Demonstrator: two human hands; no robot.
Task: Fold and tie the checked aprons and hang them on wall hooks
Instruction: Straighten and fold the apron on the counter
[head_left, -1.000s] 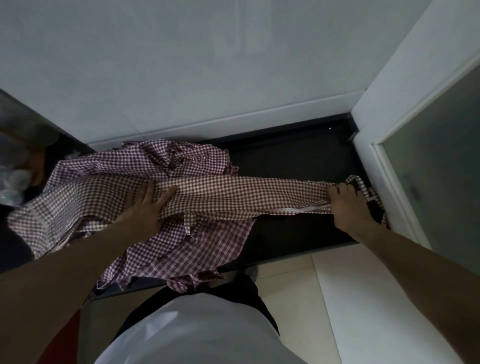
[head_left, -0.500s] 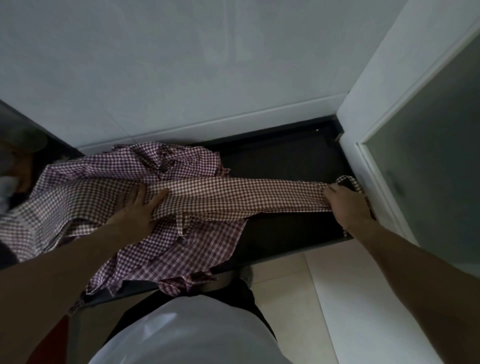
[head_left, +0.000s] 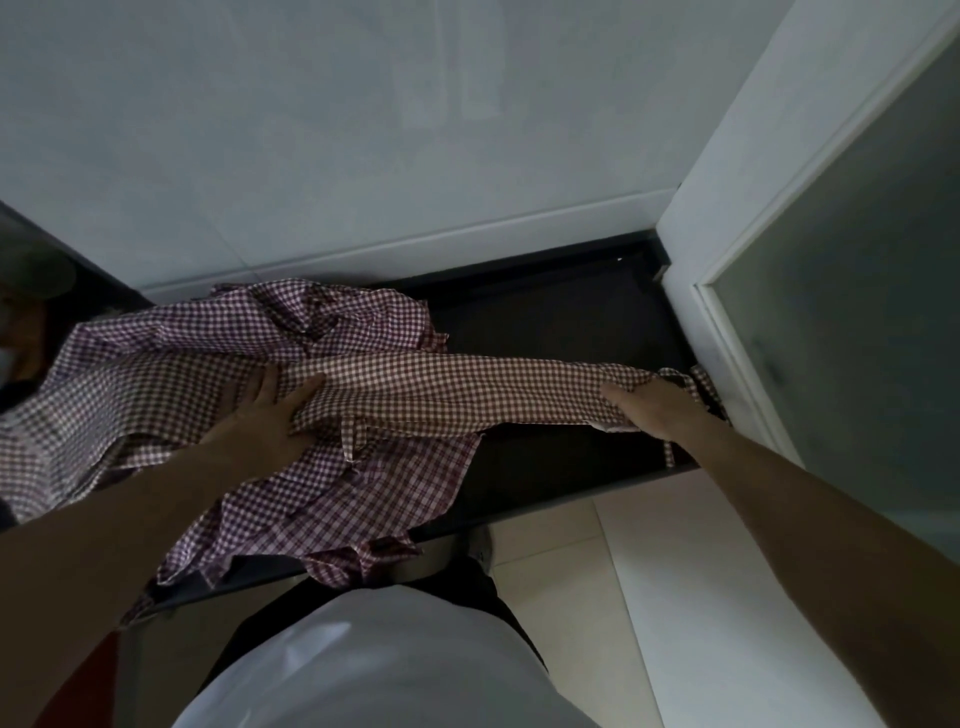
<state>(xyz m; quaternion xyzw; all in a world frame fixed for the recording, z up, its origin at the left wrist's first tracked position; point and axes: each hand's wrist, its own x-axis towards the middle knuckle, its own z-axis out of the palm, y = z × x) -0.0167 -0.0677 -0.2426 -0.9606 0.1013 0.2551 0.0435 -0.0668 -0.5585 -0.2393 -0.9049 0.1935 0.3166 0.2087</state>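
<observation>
Red-and-white checked cotton apron (head_left: 457, 387), gathered into a long narrow band, lies stretched across a dark flat countertop (head_left: 561, 322), its long axis running from one hand to the other.

Furthest left, beyond the left hand's knuckles, the same band widens into a loose spread of checked cloth. Beneath and around it sits a crumpled heap of purple-and-white checked aprons (head_left: 332, 483), some of it spilling over the counter's near edge.

The left hand (head_left: 265, 415) rests on top of the band with fingers straight and slightly spread, pressing the fabric flat against the counter; it grasps nothing. Just to the thumb side of it, a thin checked tie strap (head_left: 347, 434) hangs down from the band.

From those fingertips the band runs rightward, taut and nearly level, to the right hand (head_left: 657, 408). That hand lies over the band's narrow end with fingers curled down onto it and appears to grip the cloth. Past its fingertips, the apron's looped straps (head_left: 698, 376) trail toward a white door frame (head_left: 727, 332).

Both hands sit on the apron itself, one at either end. My reading is that the next fold turns on this left-to-right line: the right end would be carried along the band toward the pressing left hand.
</observation>
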